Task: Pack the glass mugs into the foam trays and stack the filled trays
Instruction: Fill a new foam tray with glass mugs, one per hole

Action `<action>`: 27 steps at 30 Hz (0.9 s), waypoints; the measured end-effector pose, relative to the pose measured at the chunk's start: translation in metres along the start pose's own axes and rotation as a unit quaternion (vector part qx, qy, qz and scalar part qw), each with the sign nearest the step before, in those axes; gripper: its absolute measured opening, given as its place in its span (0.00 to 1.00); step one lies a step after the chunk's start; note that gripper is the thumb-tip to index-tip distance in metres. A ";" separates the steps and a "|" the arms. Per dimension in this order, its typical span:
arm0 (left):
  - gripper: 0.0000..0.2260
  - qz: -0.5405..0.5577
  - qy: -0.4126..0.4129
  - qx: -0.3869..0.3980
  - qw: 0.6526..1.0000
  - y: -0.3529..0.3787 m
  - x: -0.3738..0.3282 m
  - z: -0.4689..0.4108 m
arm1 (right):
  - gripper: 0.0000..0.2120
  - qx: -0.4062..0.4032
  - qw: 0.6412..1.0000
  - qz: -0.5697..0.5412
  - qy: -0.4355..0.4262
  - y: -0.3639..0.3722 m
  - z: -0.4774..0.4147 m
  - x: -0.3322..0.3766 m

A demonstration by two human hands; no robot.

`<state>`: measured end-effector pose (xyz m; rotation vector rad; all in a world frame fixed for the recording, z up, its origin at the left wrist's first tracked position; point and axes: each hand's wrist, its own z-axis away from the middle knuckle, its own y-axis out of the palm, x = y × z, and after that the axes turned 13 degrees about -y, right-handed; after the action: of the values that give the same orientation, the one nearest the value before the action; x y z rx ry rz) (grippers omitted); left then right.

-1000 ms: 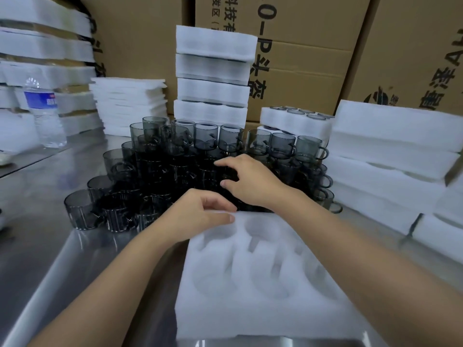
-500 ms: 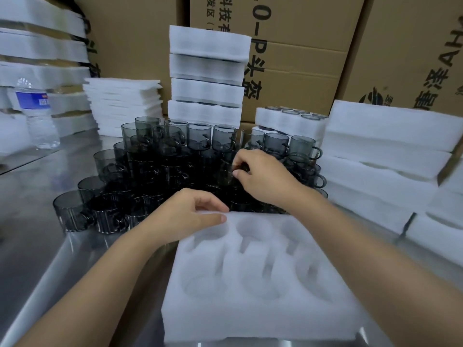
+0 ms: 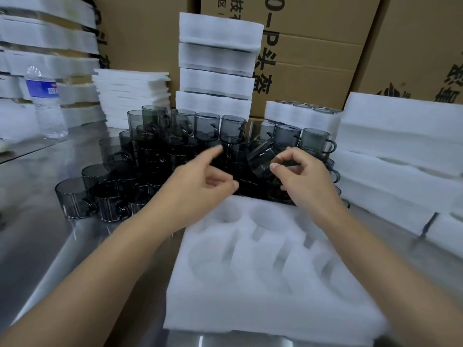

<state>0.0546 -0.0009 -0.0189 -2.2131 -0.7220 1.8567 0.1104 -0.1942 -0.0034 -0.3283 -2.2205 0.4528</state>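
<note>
Nearest to me, at the near edge of the tabletop (image 3: 50, 241), lies a white foam tray (image 3: 263, 309). I see its round pockets, and they are empty.

Just over its far edge I have both hands. The left hand (image 3: 200, 181) is loose: the first finger is stretched forward, the other fingers are lightly bent, and it holds nothing. The right hand (image 3: 305, 179) pinches one mug (image 3: 261, 159) between the thumb and the fingers. This mug is tilted and is lifted above the others, just beyond the far edge of the tray.

The mugs (image 3: 155, 156) are of dark grey glass. They stand crowded in the middle of the tabletop, and in the far rows one layer stands upon another.

At the left edge stands a clear bottle (image 3: 46, 103) with a blue label. Behind the mugs I see a pile of thin foam sheets (image 3: 132, 93) and beside it a tall stack (image 3: 218, 58) of trays, with dark glass showing between some layers. To its right is a filled tray (image 3: 300, 116) with mug rims showing on top. Along the right edge empty trays (image 3: 400, 141) are piled. Brown boxes (image 3: 313, 46) with printed letters close the far side.
</note>
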 end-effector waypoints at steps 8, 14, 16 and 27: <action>0.15 0.265 0.041 -0.002 0.964 -0.009 -0.025 0.012 | 0.07 0.032 0.991 -0.031 -0.128 0.007 0.003 0.006; 0.13 0.357 -0.089 0.027 0.929 0.014 -0.017 0.001 | 0.09 0.049 0.987 -0.017 -0.151 0.007 0.007 0.013; 0.16 0.349 -0.120 0.055 0.928 0.018 -0.012 -0.002 | 0.10 0.038 0.988 -0.012 -0.151 0.007 0.007 0.014; 0.27 0.376 -0.125 0.135 0.908 0.012 -0.003 -0.005 | 0.24 0.125 0.975 -0.149 -0.112 0.002 0.010 0.016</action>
<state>0.0621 -0.0119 -0.0201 -2.2500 0.4414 2.4032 0.0929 -0.1883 0.0012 0.1966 -2.3441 0.6192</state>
